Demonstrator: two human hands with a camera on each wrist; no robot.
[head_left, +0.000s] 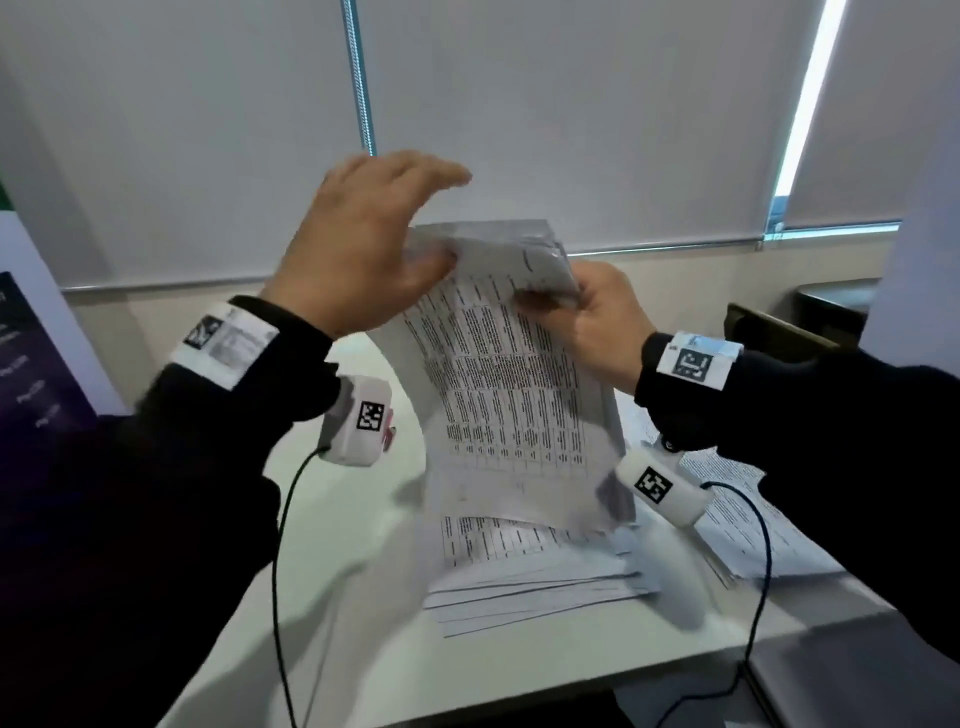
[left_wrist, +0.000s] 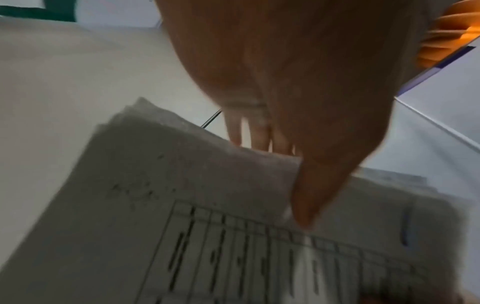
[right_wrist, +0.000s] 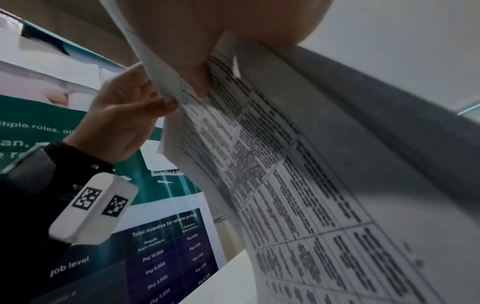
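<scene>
While both hands are raised over the table (head_left: 358, 551), a sheaf of sheets (head_left: 509, 395) printed with tables hangs between them, its top edge up and its lower edge curling just above a stack (head_left: 530, 577) of like pages lying on the tabletop. Right hand (head_left: 597, 322): thumb and fingers pinch the sheaf's upper right corner, where several pages fan apart. Left hand (head_left: 358, 244): at the upper left corner, thumb (left_wrist: 311, 185) laid on the front page, fingers straight and spread above and behind the top edge; whether they touch the back cannot be told through the blur. The hands are apart, one at each top corner. A second pile (head_left: 753, 514) of pages lies on the table to the right, partly under the right forearm. A poster (right_wrist: 166, 257) with a pay table stands to the left, and closed blinds (head_left: 571, 104) fill the wall behind.
</scene>
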